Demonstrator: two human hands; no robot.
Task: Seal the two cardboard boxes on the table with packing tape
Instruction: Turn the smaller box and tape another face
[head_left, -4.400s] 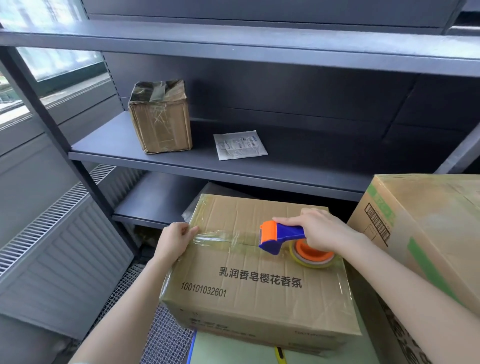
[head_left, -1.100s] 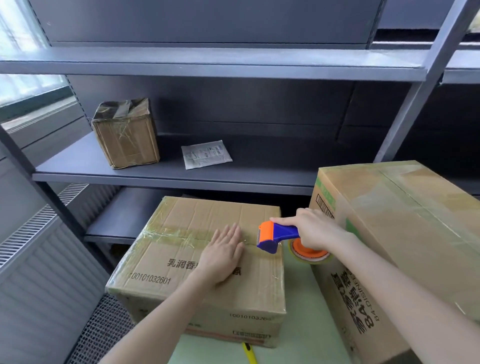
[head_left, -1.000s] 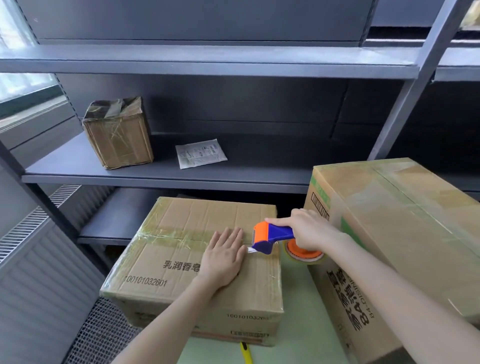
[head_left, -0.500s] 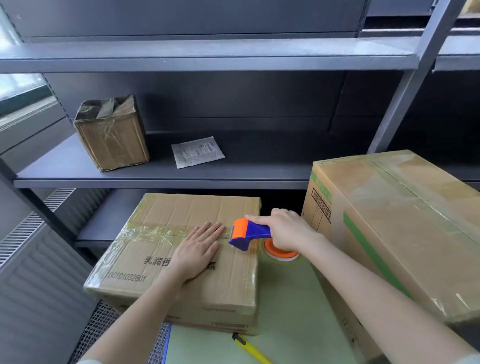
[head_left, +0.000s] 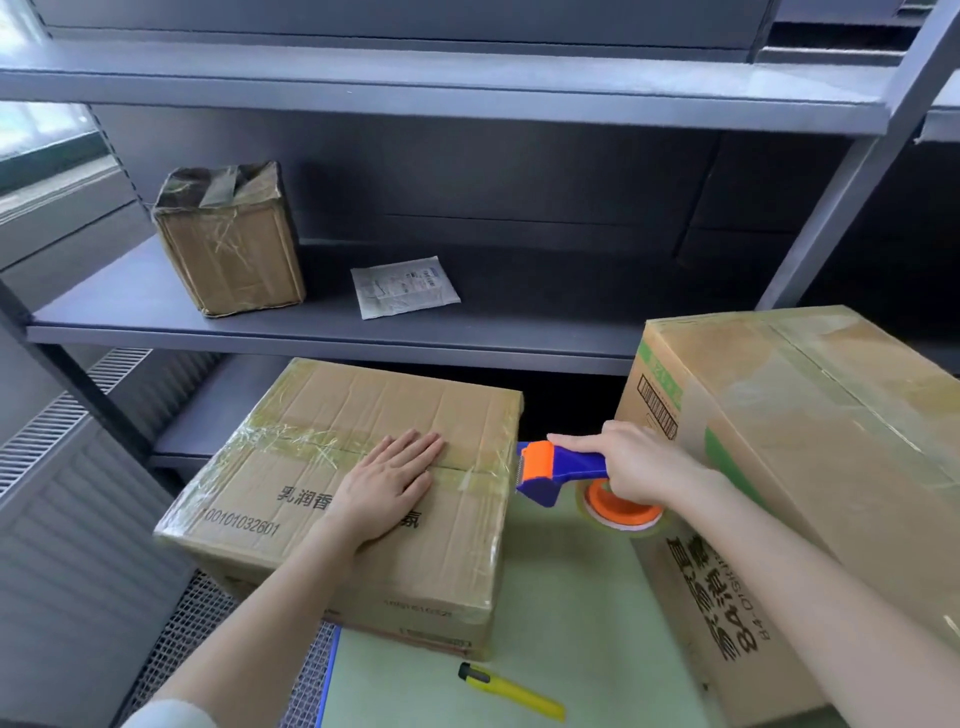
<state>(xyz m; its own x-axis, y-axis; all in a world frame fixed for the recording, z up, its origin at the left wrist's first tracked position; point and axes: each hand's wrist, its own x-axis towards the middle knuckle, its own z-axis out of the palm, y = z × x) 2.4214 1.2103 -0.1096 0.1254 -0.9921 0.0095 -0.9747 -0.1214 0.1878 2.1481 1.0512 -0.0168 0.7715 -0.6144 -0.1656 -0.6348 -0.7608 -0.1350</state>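
A flat cardboard box (head_left: 291, 467) with printed characters lies on the green table (head_left: 561, 613), a strip of clear tape running across its top seam. My left hand (head_left: 389, 483) lies flat on that seam, fingers straight. Just past the box's right edge, my right hand (head_left: 628, 462) grips the blue and orange tape dispenser (head_left: 556, 467), index finger stretched along its top. The orange tape roll (head_left: 618, 512) shows under that hand. A taller taped box (head_left: 810, 441) stands on the right, close behind my right arm.
A yellow utility knife (head_left: 511, 691) lies on the table near the front. Behind stands a grey metal shelf (head_left: 363, 338) with a small taped carton (head_left: 228, 244) and a white packet (head_left: 402, 286). A radiator (head_left: 67, 519) lines the left wall.
My right hand has drawn the dispenser along the seam and off the box's right edge. My left hand shifted from the left corner to the seam's middle. The camera view dropped and shifted.
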